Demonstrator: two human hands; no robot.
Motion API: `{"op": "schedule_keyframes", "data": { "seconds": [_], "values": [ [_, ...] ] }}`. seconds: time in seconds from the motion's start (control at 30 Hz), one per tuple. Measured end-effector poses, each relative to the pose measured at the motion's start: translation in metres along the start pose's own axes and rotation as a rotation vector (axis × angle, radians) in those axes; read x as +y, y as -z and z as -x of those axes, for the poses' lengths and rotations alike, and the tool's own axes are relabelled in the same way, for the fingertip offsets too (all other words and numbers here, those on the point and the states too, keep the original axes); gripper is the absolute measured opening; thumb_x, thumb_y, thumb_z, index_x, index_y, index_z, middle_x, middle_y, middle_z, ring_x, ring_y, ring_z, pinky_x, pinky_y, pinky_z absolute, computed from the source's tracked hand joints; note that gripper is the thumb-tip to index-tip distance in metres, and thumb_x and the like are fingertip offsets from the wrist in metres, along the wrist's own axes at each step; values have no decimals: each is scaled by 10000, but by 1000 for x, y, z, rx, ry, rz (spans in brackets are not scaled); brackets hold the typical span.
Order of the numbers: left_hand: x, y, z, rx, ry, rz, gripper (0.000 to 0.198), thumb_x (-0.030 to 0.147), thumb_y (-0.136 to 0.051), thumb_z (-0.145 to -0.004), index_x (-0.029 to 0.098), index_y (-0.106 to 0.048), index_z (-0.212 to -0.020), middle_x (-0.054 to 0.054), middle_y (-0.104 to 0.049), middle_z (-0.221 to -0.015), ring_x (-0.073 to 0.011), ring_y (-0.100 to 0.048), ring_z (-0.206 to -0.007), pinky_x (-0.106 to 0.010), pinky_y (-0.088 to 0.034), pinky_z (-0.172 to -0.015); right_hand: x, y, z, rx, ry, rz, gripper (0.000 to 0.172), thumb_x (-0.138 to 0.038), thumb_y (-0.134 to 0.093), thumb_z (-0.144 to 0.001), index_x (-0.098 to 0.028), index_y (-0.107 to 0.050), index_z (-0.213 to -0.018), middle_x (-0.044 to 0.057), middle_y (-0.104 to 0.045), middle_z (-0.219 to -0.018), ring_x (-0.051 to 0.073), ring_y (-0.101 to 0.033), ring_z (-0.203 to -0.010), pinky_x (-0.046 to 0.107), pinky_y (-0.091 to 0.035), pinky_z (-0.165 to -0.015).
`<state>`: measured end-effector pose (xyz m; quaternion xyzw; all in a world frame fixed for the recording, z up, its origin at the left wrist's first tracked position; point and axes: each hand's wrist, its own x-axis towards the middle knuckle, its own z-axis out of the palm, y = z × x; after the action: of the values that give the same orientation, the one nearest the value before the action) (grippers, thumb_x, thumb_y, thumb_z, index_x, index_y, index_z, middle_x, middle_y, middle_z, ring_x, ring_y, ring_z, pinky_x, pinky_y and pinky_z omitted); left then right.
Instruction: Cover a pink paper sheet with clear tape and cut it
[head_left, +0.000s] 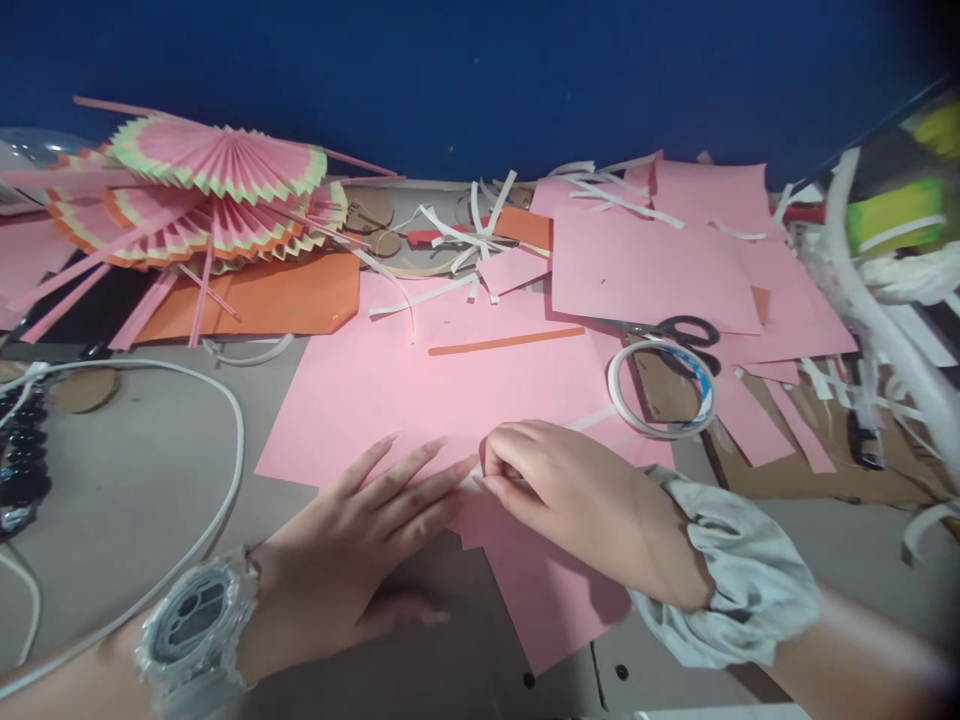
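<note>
**Partway There, and It's All Fingertip Work**

You're spreading your left hand palm down, and your right hand is pinching a white strip between thumb and bent fingers, just beside the left fingertips. Only a stub is showing, so you can't be told which way its full length is running! Under and ahead of both hands, a large pink sheet is lying on the worktop, its long axis going left to right. A narrower pink piece is poking out below your right hand, pointing back towards you.

And the score? Pleated fans are sitting ahead of your left hand and off to its left, seemingly well advanced. Your sheet is lying flat, no pleats showing, so it's looking far behind them; the strip is apparently unfinished business. Ahead and right of your right hand, the tape roll is resting.
</note>
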<state>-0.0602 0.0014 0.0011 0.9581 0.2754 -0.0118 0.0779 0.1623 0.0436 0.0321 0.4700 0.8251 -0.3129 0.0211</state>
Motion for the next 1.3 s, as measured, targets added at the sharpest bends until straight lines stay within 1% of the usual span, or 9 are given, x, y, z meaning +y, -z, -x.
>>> {"op": "schedule_keyframes", "data": {
  "seconds": [0.17,0.33,0.4,0.53,0.67,0.83,1.0,1.17,1.3],
  "values": [
    [0,0,-2,3,5,11,675,593,-316,-876,189,-284,-1416,-26,-213,-1506,-265,-160,-1377,-428,25,-1127,-1,2,0,-4,-4,6,184,-118,-458,-817,-193,-406,-658,-23,-526,-703,104,-442,-619,248,-322,-582],
    [3,2,-3,-67,17,33,729,630,-267,-870,206,-143,-1449,4,-160,-1516,-260,-91,-1389,-454,57,-1116,2,1,0,-4,26,-6,174,-125,-435,-838,-193,-417,-679,-30,-522,-708,104,-442,-639,243,-325,-595],
    [4,3,-2,-86,29,37,744,638,-259,-867,201,-117,-1452,5,-148,-1518,-260,-73,-1391,-456,61,-1115,2,-1,0,0,33,0,173,-125,-431,-840,-193,-419,-680,-28,-524,-708,107,-447,-642,246,-331,-599],
    [4,3,-2,-91,31,32,748,645,-262,-863,198,-131,-1449,1,-152,-1518,-260,-71,-1392,-466,53,-1115,1,-5,1,24,23,29,167,-127,-421,-852,-189,-452,-700,-4,-544,-734,125,-483,-677,266,-365,-635],
    [3,3,-3,-70,10,40,740,641,-256,-867,199,-137,-1449,-8,-195,-1512,-257,-94,-1390,-453,41,-1117,-1,-8,2,47,25,37,165,-120,-407,-864,-185,-488,-736,21,-563,-777,146,-515,-729,288,-394,-681],
    [3,3,-3,-75,20,34,754,649,-273,-858,194,-152,-1447,-22,-217,-1507,-263,-103,-1387,-452,36,-1115,0,-10,2,33,25,45,173,-117,-396,-869,-185,-501,-749,29,-569,-789,160,-526,-753,303,-411,-700],
    [2,2,-2,-45,3,28,751,655,-253,-858,201,-149,-1447,-17,-252,-1497,-252,-106,-1387,-440,46,-1113,2,-11,1,67,64,66,170,-118,-402,-868,-187,-511,-758,34,-572,-788,162,-533,-754,302,-416,-706],
    [2,1,-2,-54,8,27,756,659,-234,-858,190,-165,-1447,-24,-230,-1504,-264,-92,-1387,-444,55,-1109,-2,-9,6,77,38,177,154,-122,-406,-864,-188,-512,-773,33,-579,-776,178,-540,-737,311,-394,-661],
    [2,1,-2,-40,23,3,747,666,-239,-850,198,-237,-1432,-36,-211,-1511,-274,-113,-1383,-448,31,-1111,-8,-11,10,147,43,293,140,-146,-422,-868,-187,-515,-771,15,-575,-749,169,-532,-695,321,-376,-659]
  ]
}}
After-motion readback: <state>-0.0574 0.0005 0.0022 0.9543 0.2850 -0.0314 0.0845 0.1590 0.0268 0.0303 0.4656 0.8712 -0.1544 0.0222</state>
